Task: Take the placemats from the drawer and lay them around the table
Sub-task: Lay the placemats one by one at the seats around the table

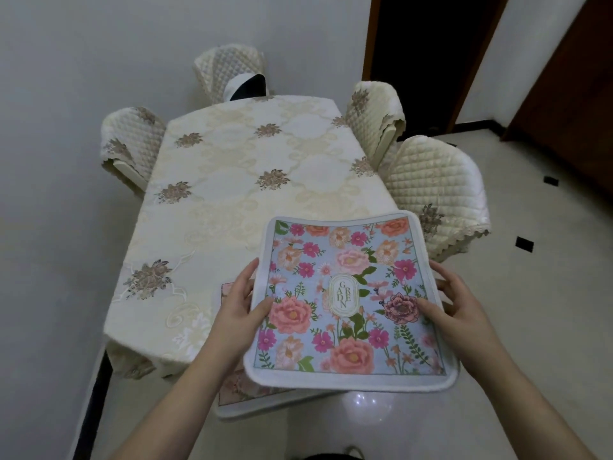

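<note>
I hold a floral placemat (348, 293) with a pale blue ground, pink and orange flowers and a white border, over the near right corner of the table (238, 180). My left hand (240, 303) grips its left edge, thumb on top. My right hand (459, 303) grips its right edge the same way. A second placemat (238, 390), pink-toned with a white border, lies underneath, mostly hidden; it pokes out below and to the left of the top one. Whether my hands hold it too or it rests on the table corner I cannot tell.
The table wears a cream cloth with brown embroidered flowers. Quilted cream-covered chairs stand around it: one at the far end (229, 71), one on the left (132, 141), two on the right (374, 114) (434, 190). A dark doorway (428, 44) opens at the back right.
</note>
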### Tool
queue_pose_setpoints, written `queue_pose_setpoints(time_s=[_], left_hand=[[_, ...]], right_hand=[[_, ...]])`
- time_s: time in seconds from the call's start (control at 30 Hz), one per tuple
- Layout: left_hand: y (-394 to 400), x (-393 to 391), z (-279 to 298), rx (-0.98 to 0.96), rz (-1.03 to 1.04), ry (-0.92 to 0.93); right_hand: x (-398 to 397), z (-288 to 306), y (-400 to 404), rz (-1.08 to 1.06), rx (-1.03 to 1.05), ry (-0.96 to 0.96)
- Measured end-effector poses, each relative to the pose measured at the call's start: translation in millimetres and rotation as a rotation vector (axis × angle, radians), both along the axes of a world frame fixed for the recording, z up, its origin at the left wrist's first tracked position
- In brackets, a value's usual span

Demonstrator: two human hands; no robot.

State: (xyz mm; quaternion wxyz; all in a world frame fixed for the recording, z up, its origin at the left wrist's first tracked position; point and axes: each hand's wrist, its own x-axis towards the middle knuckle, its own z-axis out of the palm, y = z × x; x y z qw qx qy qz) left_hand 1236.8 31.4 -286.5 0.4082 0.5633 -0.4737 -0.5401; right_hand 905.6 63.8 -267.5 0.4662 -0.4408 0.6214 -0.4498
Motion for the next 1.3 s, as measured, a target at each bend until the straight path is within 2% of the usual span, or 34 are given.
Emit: queue_pose_setpoints(time_s=[0.27, 0.53, 0.9, 1.3], left_hand=[[-19, 11, 6, -0.063, -0.035, -0.013], [-28, -22, 5, -0.011, -0.224, 0.051], [-9, -146, 22, -0.108, -0.479, 0.022], [59, -336, 35, -0.206, -0.665, 0.01]], right_hand=[[28, 7, 27, -0.19, -0.006, 0.086], [19, 16, 84, -0.434, -0.027, 0.098], [-50, 20, 185, -0.759, -0.022, 0.049], [-194, 9, 294, -1.02, -0.03, -0.047]])
